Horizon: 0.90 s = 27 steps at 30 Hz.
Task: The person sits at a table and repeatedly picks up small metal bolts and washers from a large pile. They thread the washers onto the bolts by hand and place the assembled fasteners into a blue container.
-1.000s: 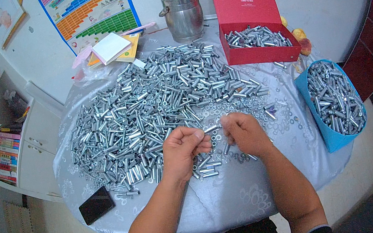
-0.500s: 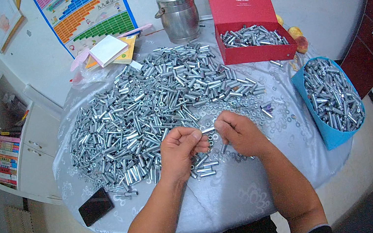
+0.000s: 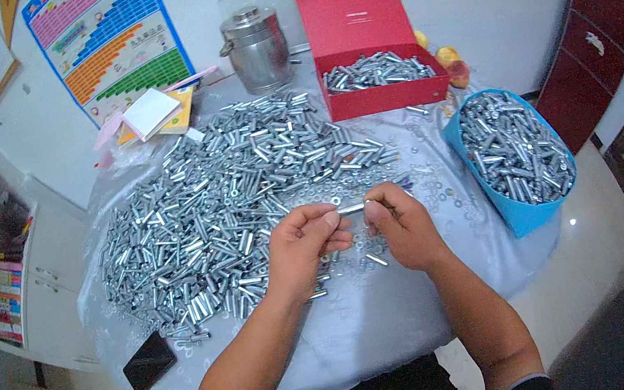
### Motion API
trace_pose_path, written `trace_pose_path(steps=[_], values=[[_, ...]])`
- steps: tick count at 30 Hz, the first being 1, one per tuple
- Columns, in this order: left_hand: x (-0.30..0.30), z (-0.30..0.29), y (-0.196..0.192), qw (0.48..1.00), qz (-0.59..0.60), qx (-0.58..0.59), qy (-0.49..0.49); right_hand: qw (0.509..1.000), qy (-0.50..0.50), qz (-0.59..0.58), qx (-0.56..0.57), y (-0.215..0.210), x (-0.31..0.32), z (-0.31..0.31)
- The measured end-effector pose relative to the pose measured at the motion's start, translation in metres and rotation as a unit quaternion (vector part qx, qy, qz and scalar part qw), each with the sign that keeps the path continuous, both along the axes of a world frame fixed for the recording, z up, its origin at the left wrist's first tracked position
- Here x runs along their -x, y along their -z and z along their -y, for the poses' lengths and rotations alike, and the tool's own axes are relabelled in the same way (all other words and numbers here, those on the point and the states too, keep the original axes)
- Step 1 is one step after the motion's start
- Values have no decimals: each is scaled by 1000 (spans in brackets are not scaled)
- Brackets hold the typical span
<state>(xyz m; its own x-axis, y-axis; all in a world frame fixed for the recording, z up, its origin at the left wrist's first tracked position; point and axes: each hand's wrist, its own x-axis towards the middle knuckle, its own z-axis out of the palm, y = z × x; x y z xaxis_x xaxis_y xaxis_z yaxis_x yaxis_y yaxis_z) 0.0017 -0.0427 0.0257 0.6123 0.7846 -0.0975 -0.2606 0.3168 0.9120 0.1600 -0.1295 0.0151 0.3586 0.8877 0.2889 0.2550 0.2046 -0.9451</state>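
Note:
Between my two hands, above the table, is a short shiny metal sleeve point(image 3: 351, 209). My left hand point(image 3: 297, 252) pinches its left end between thumb and forefinger, the other fingers curled below. The thumb and fingers of my right hand point(image 3: 405, 230) close on its right end; whether a second part sits inside is too small to tell. A big heap of similar metal sleeves point(image 3: 197, 207) spreads to the left and beyond my hands. Small washers point(image 3: 328, 190) are scattered just past my fingers. One loose sleeve point(image 3: 376, 260) lies on the cloth below my hands.
At the back right stands an open red box point(image 3: 387, 100) with sleeves in it. A blue bin point(image 3: 529, 217) full of metal parts is on the right. Behind the heap are a steel pot point(image 3: 258, 54) and notebooks point(image 3: 151, 113). A black phone point(image 3: 150, 363) lies front left.
The whole view has shifted, so the table's things appear farther left. Both hands still hold the sleeve, which shows a little more clearly between the fingertips.

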Motion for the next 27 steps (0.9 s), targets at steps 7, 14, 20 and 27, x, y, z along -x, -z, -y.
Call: trace_pose_path(steps=[7, 14, 20, 27], values=[[-59, 21, -2, 994, 29, 4, 104, 994, 106, -8, -7, -6, -33, 60], [-113, 50, -3, 979, 65, -65, 179, 974, 184, -124, -49, -5, -61, 101], [-148, 66, -3, 965, 43, -121, 230, 963, 234, -121, -63, -12, -79, 131], [-192, 83, 1, 949, 48, -220, 222, 941, 324, -89, -46, -21, -103, 151]])
